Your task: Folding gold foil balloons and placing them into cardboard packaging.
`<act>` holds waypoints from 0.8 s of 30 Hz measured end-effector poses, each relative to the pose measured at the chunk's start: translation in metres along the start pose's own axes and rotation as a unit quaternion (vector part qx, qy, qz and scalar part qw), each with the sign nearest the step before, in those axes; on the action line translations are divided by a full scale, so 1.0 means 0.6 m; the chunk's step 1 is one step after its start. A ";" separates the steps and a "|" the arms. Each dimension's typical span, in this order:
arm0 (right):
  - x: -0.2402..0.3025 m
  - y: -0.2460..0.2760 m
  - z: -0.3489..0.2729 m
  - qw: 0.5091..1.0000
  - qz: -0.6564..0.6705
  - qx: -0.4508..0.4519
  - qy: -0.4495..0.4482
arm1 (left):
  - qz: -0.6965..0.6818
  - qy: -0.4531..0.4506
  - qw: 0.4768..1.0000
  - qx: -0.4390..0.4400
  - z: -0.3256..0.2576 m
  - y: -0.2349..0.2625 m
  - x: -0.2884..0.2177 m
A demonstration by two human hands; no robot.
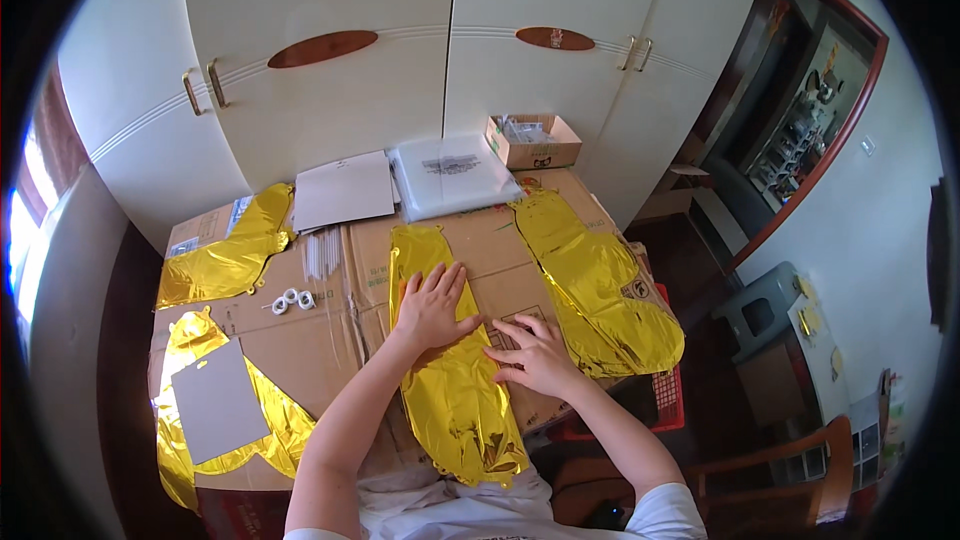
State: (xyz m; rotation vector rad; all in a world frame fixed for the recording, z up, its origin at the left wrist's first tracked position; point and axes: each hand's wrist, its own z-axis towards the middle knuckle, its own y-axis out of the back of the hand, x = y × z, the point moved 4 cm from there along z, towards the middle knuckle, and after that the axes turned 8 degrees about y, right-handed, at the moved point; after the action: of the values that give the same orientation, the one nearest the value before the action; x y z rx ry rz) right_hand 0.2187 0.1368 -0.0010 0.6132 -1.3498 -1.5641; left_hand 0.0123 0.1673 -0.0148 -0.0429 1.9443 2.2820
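Lying flat and deflated along the middle of the cardboard-covered table (330,340), the gold foil balloon (455,390) is a long, crinkled, shiny strip that runs from near the table's centre down to its near edge, where its lower end hangs just past the cardboard. The left hand (432,305) rests on its upper half with the palm down and the fingers spread, pressing the foil flat. The right hand (535,352) sits at the balloon's right edge, fingers loosely splayed and curled, their tips touching the cardboard and the foil's rim; it pinches nothing that can be seen. Just to the right, a second gold balloon (595,280) stretches toward the table's right edge, leaving only a narrow bare strip of cardboard between the two. To the left there is more open cardboard, with small white rings (292,300) and a bundle of white straws (322,252) on it. A third gold balloon (228,255) lies at the far left corner, and a fourth (265,420) at the near left corner under a grey card (215,402). Along the far edge lie a white sheet (343,190), a stack of clear plastic bags (452,175) and a small open box (532,143).
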 end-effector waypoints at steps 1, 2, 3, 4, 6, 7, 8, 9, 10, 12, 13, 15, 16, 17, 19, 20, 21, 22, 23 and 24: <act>0.000 0.002 -0.002 1.000 -0.001 0.022 -0.002 | -0.002 0.001 1.000 0.001 0.000 0.001 -0.001; 0.002 0.006 -0.004 0.999 -0.002 0.044 -0.004 | -0.003 0.001 1.000 0.002 0.000 0.003 -0.002; 0.005 0.010 -0.006 0.998 -0.003 0.066 -0.006 | -0.005 0.001 1.000 0.003 0.000 0.004 -0.003; 0.007 0.013 -0.008 0.997 -0.006 0.082 -0.008 | -0.005 0.002 1.000 0.004 0.000 0.004 -0.003; 0.013 0.019 -0.011 0.994 -0.011 0.112 -0.012 | -0.004 0.002 1.000 0.007 0.001 0.005 -0.004; 0.016 0.021 -0.012 0.993 -0.012 0.115 -0.010 | -0.003 0.002 1.000 0.004 0.000 0.006 -0.003; 0.019 0.023 -0.013 0.993 -0.014 0.119 -0.008 | -0.002 0.002 1.000 0.001 0.000 0.006 -0.003; 0.021 0.024 -0.013 0.993 -0.015 0.121 -0.005 | -0.001 0.002 1.000 -0.003 0.000 0.007 -0.003; 0.023 0.025 -0.014 0.993 -0.018 0.121 -0.004 | 0.000 0.003 1.000 0.004 0.000 0.006 -0.002; 0.026 0.026 -0.015 0.993 -0.025 0.119 -0.001 | 0.002 0.005 1.000 0.015 0.002 0.006 -0.001; 0.028 0.027 -0.015 0.992 -0.027 0.120 0.003 | 0.002 0.005 1.000 0.018 0.003 0.005 -0.001; 0.032 0.029 -0.016 0.992 -0.031 0.120 0.012 | 0.003 0.003 1.000 0.023 0.004 0.005 -0.001; 0.033 0.030 -0.016 0.992 -0.034 0.119 0.016 | 0.011 0.000 1.000 0.026 0.004 0.007 -0.002; 0.034 0.032 -0.018 0.992 -0.037 0.118 0.020 | 0.018 -0.002 0.999 0.029 0.004 0.011 -0.004; 0.038 0.034 -0.016 0.991 -0.040 0.124 0.030 | 0.034 -0.006 0.999 0.041 0.004 0.020 -0.007; 0.041 0.036 -0.014 0.990 -0.040 0.130 0.037 | 0.042 -0.008 0.998 0.050 0.005 0.026 -0.009; 0.042 0.037 -0.012 0.989 -0.041 0.136 0.043 | 0.050 -0.009 0.997 0.059 0.007 0.032 -0.010; 0.042 0.036 -0.012 0.989 -0.039 0.138 0.048 | 0.038 -0.008 0.997 0.071 0.011 0.039 -0.012; 0.040 0.033 -0.012 0.988 -0.037 0.139 0.054 | 0.026 -0.007 0.996 0.083 0.016 0.047 -0.013; 0.042 0.033 -0.012 0.988 -0.038 0.140 0.060 | 0.014 -0.007 0.996 0.092 0.018 0.054 -0.013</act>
State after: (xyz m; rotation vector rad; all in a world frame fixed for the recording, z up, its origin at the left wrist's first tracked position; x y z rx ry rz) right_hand 0.2205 0.1126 0.0209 0.9262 -1.4794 -1.3826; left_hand 0.0168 0.1723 0.0193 0.0195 2.1515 2.1030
